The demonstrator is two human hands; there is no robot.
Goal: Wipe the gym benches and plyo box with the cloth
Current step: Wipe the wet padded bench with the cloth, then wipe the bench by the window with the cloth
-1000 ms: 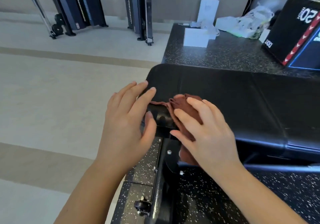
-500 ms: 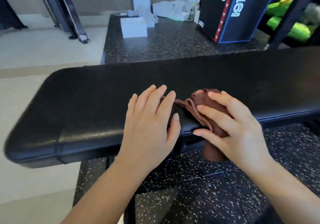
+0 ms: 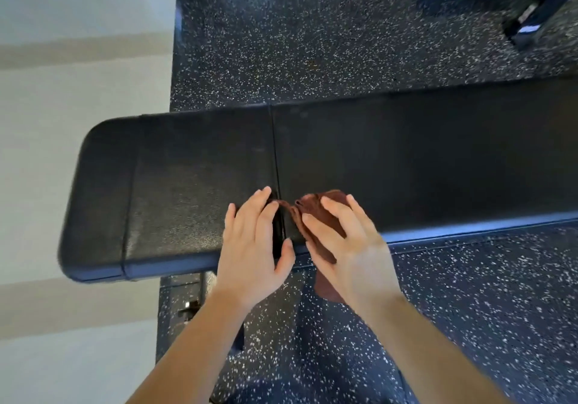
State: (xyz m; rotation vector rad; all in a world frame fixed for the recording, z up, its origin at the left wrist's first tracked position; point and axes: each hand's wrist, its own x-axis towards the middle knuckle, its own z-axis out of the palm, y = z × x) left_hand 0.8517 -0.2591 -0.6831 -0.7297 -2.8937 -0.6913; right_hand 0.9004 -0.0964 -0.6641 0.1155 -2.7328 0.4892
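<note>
Person's body, head view: left hand (image 3: 255, 248) and right hand (image 3: 350, 247) — both bare, with short plain fingernails — joined to bare forearms visible up to the near edge of view.

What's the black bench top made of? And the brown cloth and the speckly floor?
The bench pad looks like black vinyl or faux leather: smooth, faintly grained, shiny along its edge, with a seam across it. The cloth seems to be soft fabric, maybe terry: it bunches into folds. The floor is probably rubber matting: matte black with white flecks.
</note>
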